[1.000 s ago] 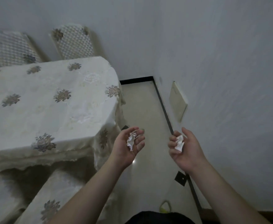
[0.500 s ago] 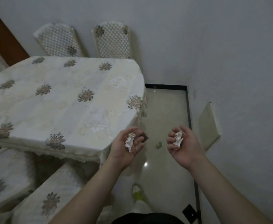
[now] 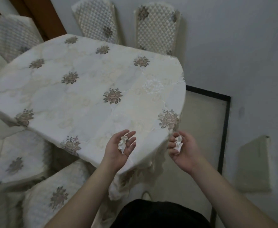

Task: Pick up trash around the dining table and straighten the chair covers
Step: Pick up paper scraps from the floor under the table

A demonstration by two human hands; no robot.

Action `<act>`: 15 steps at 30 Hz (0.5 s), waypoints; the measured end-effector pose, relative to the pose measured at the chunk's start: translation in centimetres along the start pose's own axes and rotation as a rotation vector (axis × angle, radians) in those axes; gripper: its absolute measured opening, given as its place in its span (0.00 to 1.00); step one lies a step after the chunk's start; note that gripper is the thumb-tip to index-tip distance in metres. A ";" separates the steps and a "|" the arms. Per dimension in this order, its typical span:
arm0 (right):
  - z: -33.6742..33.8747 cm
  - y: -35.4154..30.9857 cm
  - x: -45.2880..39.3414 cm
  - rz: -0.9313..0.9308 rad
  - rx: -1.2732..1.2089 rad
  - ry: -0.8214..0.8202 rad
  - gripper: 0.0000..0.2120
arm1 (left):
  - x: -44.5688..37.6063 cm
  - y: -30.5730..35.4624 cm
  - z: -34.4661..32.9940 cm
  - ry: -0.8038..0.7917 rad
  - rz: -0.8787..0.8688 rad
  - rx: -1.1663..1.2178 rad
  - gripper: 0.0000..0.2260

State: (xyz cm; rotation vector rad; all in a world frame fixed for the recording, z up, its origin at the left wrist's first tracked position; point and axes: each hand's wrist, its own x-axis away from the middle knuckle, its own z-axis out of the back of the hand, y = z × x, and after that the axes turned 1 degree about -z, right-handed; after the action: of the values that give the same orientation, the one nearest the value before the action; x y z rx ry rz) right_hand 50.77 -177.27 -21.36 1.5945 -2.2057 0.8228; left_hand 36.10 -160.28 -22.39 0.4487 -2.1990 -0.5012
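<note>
Trash, two crumpled white paper wads, lies in the hands: one wad [image 3: 122, 143] sits in the upturned left hand [image 3: 118, 149], whose fingers have loosened and straightened since a moment ago, while the right hand [image 3: 183, 149] curls its fingers around the other wad [image 3: 178, 144]. The view has swung from the floor by the wall to over the surface [image 3: 89, 89], so collecting seems done here. Its cloth is cream, glossy, embroidered with flowers; the chair covers [image 3: 156, 28] are quilted in diamonds.
</note>
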 end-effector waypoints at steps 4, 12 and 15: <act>-0.1 -1.6 -3.2 -0.076 0.061 0.060 0.14 | -3.4 1.0 -0.4 0.085 -0.038 0.070 0.06; -0.4 -6.3 -9.8 -0.279 0.233 0.029 0.27 | -8.9 0.6 -1.6 0.402 -0.139 -0.083 0.02; -1.2 -7.5 -12.0 -0.326 0.339 0.080 0.14 | -10.6 0.3 -1.2 0.610 -0.300 -0.591 0.04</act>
State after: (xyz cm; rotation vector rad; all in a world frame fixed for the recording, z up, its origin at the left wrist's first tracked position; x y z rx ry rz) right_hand 61.80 -169.05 -24.85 1.9672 -1.7511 1.1784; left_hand 43.37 -155.19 -28.36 0.5201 -1.3248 -0.9899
